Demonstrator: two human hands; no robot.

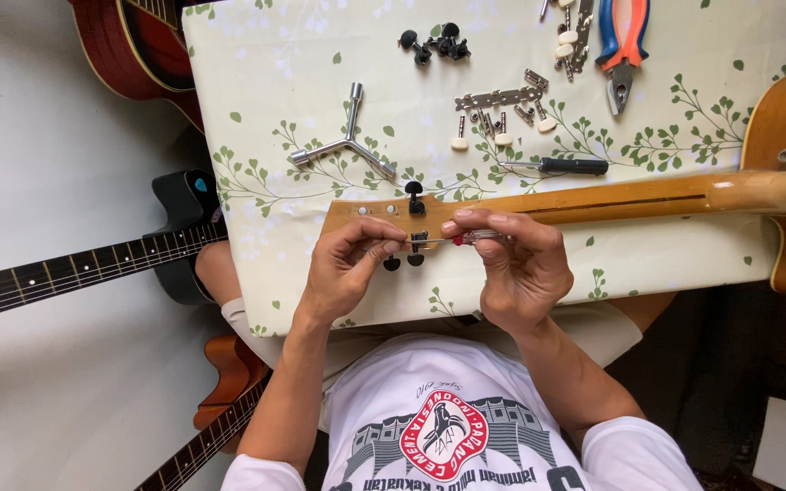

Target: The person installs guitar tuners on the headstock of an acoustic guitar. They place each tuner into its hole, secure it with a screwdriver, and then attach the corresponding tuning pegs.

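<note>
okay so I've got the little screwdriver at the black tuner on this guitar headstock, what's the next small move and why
Probably keep the left hand pinching the black tuning peg against the pale wooden guitar headstock and twist the small clear-handled screwdriver with the red band in the right hand. Its tip points at that peg's plate, and another black peg beside it already sits mounted.
</note>
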